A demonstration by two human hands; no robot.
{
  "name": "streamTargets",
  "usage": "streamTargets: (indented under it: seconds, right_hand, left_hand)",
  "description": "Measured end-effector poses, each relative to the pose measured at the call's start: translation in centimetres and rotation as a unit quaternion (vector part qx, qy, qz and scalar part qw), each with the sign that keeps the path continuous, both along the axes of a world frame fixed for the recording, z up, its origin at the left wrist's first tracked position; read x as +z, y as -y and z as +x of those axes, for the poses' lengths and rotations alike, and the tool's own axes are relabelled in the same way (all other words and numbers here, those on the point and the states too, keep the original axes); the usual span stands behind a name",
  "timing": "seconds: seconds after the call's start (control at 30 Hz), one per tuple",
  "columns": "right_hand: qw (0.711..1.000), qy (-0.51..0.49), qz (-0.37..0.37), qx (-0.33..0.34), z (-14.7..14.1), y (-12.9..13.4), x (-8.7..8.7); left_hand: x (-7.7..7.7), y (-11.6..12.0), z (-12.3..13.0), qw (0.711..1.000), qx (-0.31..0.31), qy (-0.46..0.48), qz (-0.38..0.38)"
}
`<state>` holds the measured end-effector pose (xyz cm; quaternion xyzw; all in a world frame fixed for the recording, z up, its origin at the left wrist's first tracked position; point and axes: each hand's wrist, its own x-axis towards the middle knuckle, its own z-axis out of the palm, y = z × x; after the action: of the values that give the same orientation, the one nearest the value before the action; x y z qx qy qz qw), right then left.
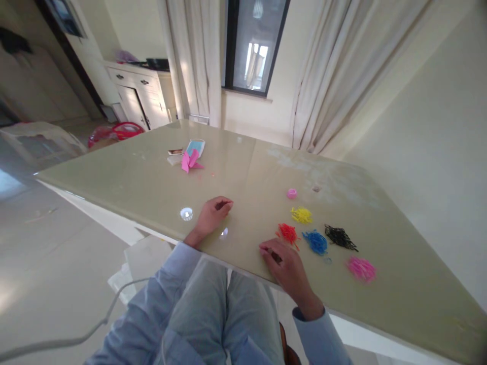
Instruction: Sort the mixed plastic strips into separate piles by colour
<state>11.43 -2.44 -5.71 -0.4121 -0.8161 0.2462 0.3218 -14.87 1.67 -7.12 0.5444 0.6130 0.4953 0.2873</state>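
Observation:
My left hand (214,216) rests on the glossy table with its fingers curled and the thumb against them. Nothing shows in it. Closer to the front edge, my right hand (286,264) is also closed, thumb to fingertips, with nothing visible between them. Just beyond it lies a pile of small red bands or strips (288,233). Similar piles lie to its right: blue (315,243), yellow (302,215), black (341,236) and pink (361,268). A small pink round object (291,193) sits behind the yellow pile.
On the far left of the table (125,187) are a folded pink paper (191,161), a blue-and-white face mask (196,147) and a small dark-and-light item (175,151). A wall borders the right side. A grey cable (87,327) runs at lower left.

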Motion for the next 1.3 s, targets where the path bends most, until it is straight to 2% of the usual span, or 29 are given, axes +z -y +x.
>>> streamTargets:
  seconds: [0.07, 0.13, 0.23, 0.3, 0.33, 0.43, 0.67, 0.97, 1.3]
  right_hand:
    - [1.0, 0.004, -0.01, -0.012, -0.1, -0.3, -0.1]
    - [0.999, -0.005, -0.021, -0.031, 0.2, -0.6, 0.0]
    - [0.999, -0.016, -0.032, -0.034, 0.6, -0.8, -0.1]
    - [0.999, -0.018, -0.028, -0.033, 0.7, -0.8, -0.2]
    - [0.999, -0.018, -0.023, -0.033, 0.7, -0.8, -0.4]
    - [0.999, -0.013, -0.008, -0.037, 0.6, -0.8, -0.8]
    - [0.999, 0.005, 0.011, -0.043, 0.8, -1.0, -1.0]
    - [0.999, 0.011, 0.017, -0.046, 0.7, -0.9, -0.9]
    - [0.998, 0.017, 0.021, -0.048, 0.6, -0.8, -0.9]
  left_hand:
    - [0.1, -0.7, -2.2, 0.998, 0.05, -0.025, 0.004]
    - [0.5, -1.6, -5.0, 0.988, 0.114, -0.106, 0.018]
    - [1.8, -3.1, -9.4, 0.945, 0.182, -0.27, -0.022]
    - [2.7, -4.2, -11.8, 0.906, 0.181, -0.373, -0.083]
    - [3.1, -4.7, -12.6, 0.895, 0.177, -0.397, -0.1]
    - [3.5, -6.0, -14.0, 0.885, 0.153, -0.424, -0.117]
    - [1.6, -7.4, -12.8, 0.878, 0.044, -0.467, -0.093]
    - [1.4, -7.1, -11.6, 0.869, 0.031, -0.488, -0.081]
    - [1.7, -6.9, -8.9, 0.859, 0.005, -0.505, -0.083]
